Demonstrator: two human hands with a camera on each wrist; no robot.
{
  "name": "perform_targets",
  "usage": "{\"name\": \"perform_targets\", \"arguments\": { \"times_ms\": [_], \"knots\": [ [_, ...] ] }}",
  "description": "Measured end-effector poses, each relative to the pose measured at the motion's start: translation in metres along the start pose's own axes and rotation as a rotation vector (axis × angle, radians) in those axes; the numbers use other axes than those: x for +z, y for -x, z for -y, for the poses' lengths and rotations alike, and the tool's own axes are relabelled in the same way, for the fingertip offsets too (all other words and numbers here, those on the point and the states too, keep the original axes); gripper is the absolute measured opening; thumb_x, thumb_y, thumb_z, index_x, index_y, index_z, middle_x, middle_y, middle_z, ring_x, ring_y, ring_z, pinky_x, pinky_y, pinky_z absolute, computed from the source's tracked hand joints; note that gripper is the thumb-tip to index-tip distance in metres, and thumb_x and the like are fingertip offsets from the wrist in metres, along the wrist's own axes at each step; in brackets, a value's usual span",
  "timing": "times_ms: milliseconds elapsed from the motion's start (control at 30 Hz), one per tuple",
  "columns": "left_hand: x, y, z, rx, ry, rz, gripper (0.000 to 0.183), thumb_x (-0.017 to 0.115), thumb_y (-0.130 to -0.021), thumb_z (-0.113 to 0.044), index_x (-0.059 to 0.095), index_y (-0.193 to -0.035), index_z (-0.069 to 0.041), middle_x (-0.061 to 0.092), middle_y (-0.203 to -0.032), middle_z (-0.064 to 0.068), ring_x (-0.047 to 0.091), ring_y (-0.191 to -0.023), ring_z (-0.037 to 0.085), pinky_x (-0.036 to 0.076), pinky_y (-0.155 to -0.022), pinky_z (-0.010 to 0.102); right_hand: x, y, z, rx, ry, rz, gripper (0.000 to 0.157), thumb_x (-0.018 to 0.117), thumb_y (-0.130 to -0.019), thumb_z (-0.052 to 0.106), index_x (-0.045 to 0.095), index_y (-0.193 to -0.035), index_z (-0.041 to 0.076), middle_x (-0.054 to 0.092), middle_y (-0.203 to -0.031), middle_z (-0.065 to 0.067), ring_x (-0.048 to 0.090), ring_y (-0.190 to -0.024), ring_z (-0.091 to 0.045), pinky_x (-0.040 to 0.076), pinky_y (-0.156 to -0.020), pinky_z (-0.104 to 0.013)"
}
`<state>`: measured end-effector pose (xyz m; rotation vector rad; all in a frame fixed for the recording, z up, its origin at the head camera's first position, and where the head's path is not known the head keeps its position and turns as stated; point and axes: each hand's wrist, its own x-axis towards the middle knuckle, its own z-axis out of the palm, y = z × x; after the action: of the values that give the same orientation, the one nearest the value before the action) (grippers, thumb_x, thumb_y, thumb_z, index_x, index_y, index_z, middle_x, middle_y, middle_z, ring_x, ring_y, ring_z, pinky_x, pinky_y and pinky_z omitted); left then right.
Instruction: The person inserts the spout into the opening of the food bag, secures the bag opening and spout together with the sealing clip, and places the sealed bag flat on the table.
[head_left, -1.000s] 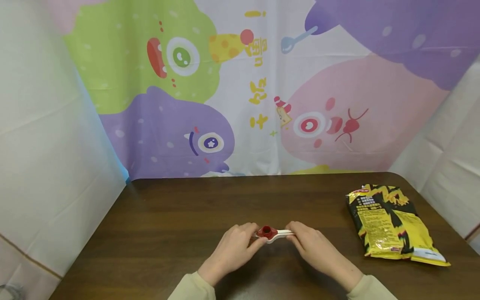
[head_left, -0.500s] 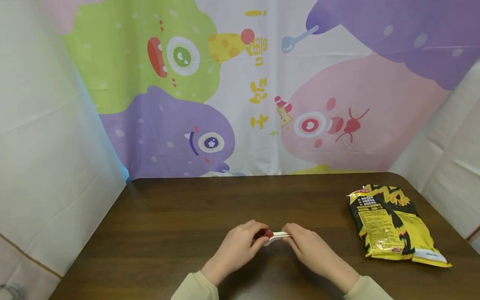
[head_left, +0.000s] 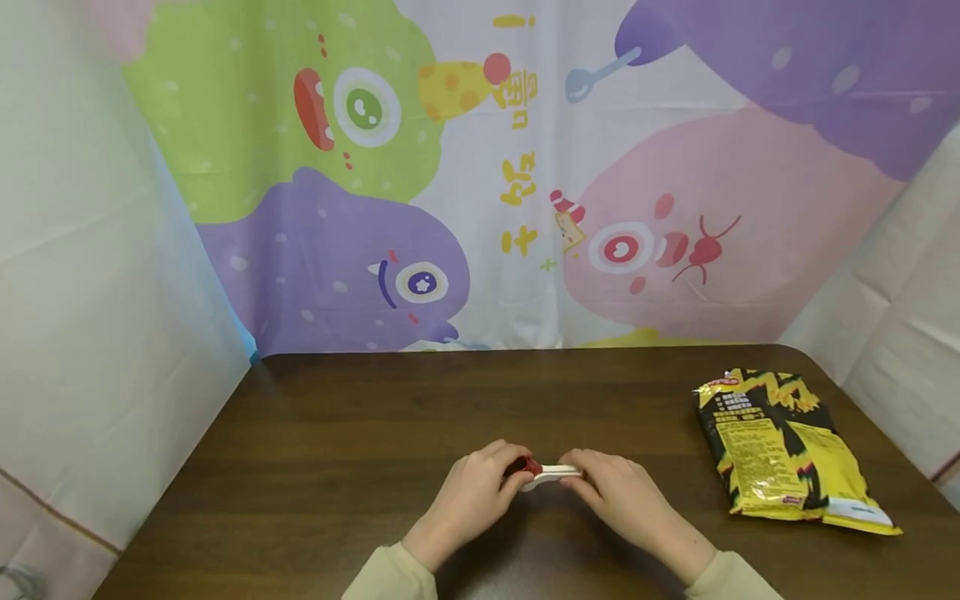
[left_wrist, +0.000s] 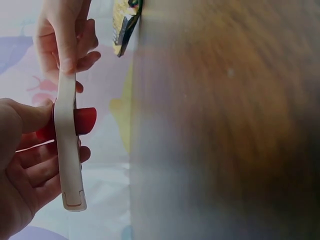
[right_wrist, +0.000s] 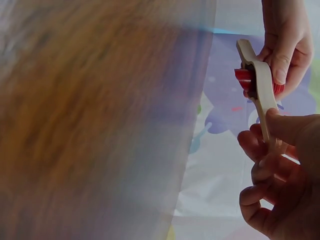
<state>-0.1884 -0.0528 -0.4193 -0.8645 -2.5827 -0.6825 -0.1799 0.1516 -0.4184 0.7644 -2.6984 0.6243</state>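
A white bag clip (head_left: 557,472) with a red pouring spout (head_left: 533,466) is held level above the brown table, between both hands. My left hand (head_left: 471,498) pinches it at the spout, its fingers covering much of the red part in the head view. With thumb and fingertips, my right hand (head_left: 626,500) grips the clip's slim right end. The left wrist view shows the long white bar (left_wrist: 68,165) edge-on, the red spout (left_wrist: 86,121) sticking out from its side. In the right wrist view, the clip (right_wrist: 262,82) bulges around the spout.
A black and yellow snack bag (head_left: 780,454) lies on the right of the dark wooden table (head_left: 360,417). Behind the table hangs a cartoon-printed cloth (head_left: 517,317). White cloth walls (head_left: 127,275) stand at both sides.
The left fingers have moved over the red spout, which faced up in plain view and is now partly covered. My right hand has shifted slightly left along with the clip.
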Motion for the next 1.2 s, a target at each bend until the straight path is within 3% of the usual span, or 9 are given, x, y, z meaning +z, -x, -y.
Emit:
{"name": "perform_targets", "arguments": {
  "times_ms": [200, 500, 833, 1200],
  "knots": [
    [0.0002, 0.0013, 0.0006, -0.022, 0.023, 0.009, 0.021, 0.055, -0.082, -0.031, 0.060, -0.096, -0.017, 0.057, -0.087, -0.008, 0.053, -0.068, 0.002, 0.042, -0.056, 0.019, -0.0005, 0.0011, 0.0009, 0.071, -0.027, -0.010, 0.023, 0.064, -0.073, 0.032, 0.058, -0.091, 0.020, 0.053, -0.064, 0.018, 0.039, -0.048, 0.006, 0.033, -0.045, -0.017],
    [0.0023, 0.0014, -0.0005, -0.041, 0.022, 0.001, 0.022, 0.055, -0.081, -0.032, 0.060, -0.097, -0.017, 0.057, -0.086, -0.007, 0.054, -0.069, 0.004, 0.043, -0.056, 0.021, 0.0021, 0.0033, 0.0010, 0.121, -0.041, -0.049, 0.021, 0.067, -0.069, 0.033, 0.057, -0.086, 0.025, 0.051, -0.061, 0.020, 0.036, -0.045, 0.004, 0.031, -0.044, -0.017],
    [0.0047, -0.0003, 0.0003, -0.095, 0.032, -0.022, 0.019, 0.057, -0.079, -0.032, 0.060, -0.092, -0.017, 0.058, -0.083, -0.008, 0.055, -0.069, 0.006, 0.044, -0.058, 0.024, 0.0026, 0.0037, 0.0017, 0.185, -0.146, -0.054, 0.032, 0.068, -0.068, 0.034, 0.043, -0.080, 0.019, 0.053, -0.060, 0.015, 0.037, -0.044, 0.002, 0.031, -0.042, -0.018],
    [0.0077, -0.0054, 0.0050, -0.185, 0.064, 0.005, 0.018, 0.059, -0.078, -0.033, 0.059, -0.087, -0.017, 0.058, -0.078, -0.008, 0.055, -0.068, 0.007, 0.043, -0.059, 0.024, 0.0013, 0.0055, 0.0025, 0.176, -0.147, 0.011, 0.020, 0.065, -0.071, 0.034, 0.048, -0.077, 0.027, 0.044, -0.054, 0.018, 0.034, -0.043, 0.002, 0.029, -0.041, -0.018]
  ]
}}
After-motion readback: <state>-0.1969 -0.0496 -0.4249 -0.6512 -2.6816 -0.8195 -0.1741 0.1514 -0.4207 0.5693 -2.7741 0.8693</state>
